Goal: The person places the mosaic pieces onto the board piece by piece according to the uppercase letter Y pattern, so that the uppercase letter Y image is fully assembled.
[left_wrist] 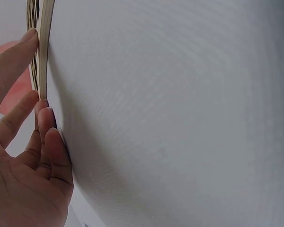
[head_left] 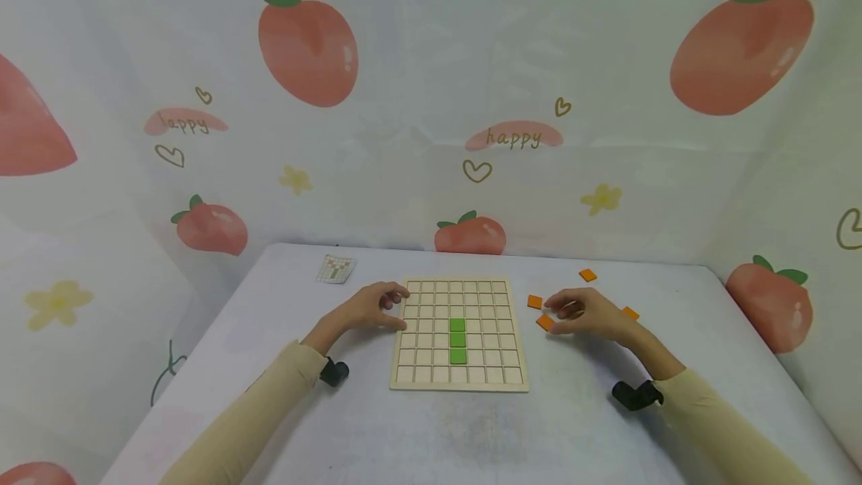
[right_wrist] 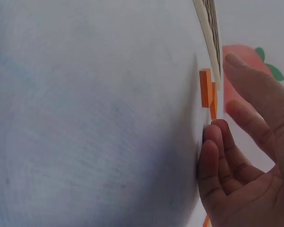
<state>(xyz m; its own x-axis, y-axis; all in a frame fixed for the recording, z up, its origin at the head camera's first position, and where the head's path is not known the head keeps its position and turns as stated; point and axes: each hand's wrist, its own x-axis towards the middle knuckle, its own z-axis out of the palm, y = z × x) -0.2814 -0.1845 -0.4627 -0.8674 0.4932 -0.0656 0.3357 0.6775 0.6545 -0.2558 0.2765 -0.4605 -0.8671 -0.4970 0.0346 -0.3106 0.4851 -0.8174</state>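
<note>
A pale wooden grid board (head_left: 431,374) lies flat on the table, with three green square tiles (head_left: 458,340) in a column in its middle. My left hand (head_left: 370,307) is at the board's left edge; thumb and index finger touch its side in the left wrist view, the other fingers loosely bent below. To the right of the board, my right hand (head_left: 584,313) hovers close over an orange tile (head_left: 545,322), thumb and fingers apart and nothing gripped. Another orange tile (head_left: 535,302) lies just left of its fingers. In the right wrist view, two orange tiles (right_wrist: 205,88) appear beyond the fingertips.
Farther back lies an orange tile (head_left: 588,275), and one more orange tile (head_left: 630,313) is partly hidden behind the right hand. A small printed card (head_left: 335,269) with a grid pattern is at the back left. A fruit-patterned curtain (head_left: 417,96) hangs behind the white table (head_left: 404,440).
</note>
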